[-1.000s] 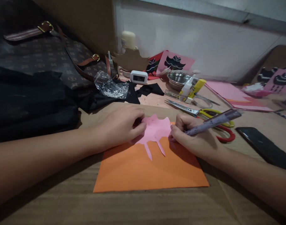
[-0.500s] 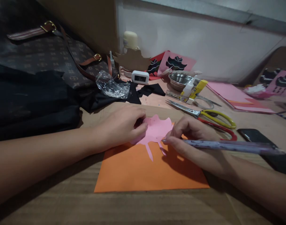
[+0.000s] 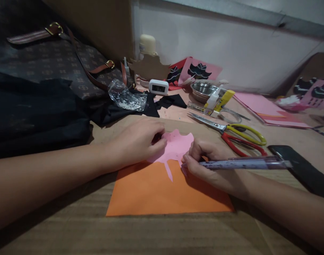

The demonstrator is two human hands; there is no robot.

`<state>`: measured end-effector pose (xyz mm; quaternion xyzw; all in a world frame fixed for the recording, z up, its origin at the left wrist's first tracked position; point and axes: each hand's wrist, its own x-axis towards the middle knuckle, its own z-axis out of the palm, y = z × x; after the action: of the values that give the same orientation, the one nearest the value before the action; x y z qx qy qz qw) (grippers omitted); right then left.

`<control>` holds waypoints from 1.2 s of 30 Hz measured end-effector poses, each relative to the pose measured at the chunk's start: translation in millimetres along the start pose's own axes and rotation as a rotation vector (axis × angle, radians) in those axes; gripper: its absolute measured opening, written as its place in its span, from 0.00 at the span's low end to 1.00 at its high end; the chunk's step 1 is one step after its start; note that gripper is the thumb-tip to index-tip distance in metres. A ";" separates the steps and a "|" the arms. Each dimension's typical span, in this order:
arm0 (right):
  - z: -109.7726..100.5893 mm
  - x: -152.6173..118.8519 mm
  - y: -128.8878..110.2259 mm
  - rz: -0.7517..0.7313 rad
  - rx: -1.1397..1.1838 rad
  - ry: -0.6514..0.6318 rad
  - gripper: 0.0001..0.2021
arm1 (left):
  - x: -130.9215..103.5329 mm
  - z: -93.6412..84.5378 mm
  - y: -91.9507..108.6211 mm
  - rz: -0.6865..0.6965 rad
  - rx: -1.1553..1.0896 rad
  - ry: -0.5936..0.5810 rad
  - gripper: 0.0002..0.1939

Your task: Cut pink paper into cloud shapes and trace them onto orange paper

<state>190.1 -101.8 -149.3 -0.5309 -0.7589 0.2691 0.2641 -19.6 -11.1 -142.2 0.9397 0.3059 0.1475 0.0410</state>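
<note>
Head view, pink cutout (image 3: 176,144) partly under curled left fingers (image 3: 159,145), right fingers (image 3: 191,165) pinching pen (image 3: 236,163)

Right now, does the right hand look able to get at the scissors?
Probably yes: the scissors lie just beyond the right hand, and nothing seems to lie on them. However, its fingers hold a pen, which may need putting down first.

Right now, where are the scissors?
In the head view, the scissors lie right of centre, just beyond your right hand, with the yellow glue stick behind them and the black phone to the right, nearer you.
</note>
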 end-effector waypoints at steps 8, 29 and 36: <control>1.2 0.9 1.9 -0.023 0.032 0.019 0.15 | 1.1 0.4 1.0 -0.003 -0.008 -0.009 0.11; -5.5 -8.0 -5.4 -0.187 0.156 0.165 0.05 | -4.6 3.8 4.7 -0.029 -0.148 0.054 0.11; 6.7 -12.3 -13.3 -0.251 0.220 -0.021 0.05 | -6.9 6.1 6.6 -0.035 -0.208 0.054 0.08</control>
<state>180.3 -118.2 -146.3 -0.3968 -0.7879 0.3211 0.3444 -19.3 -20.3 -148.6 0.9205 0.3063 0.2030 0.1328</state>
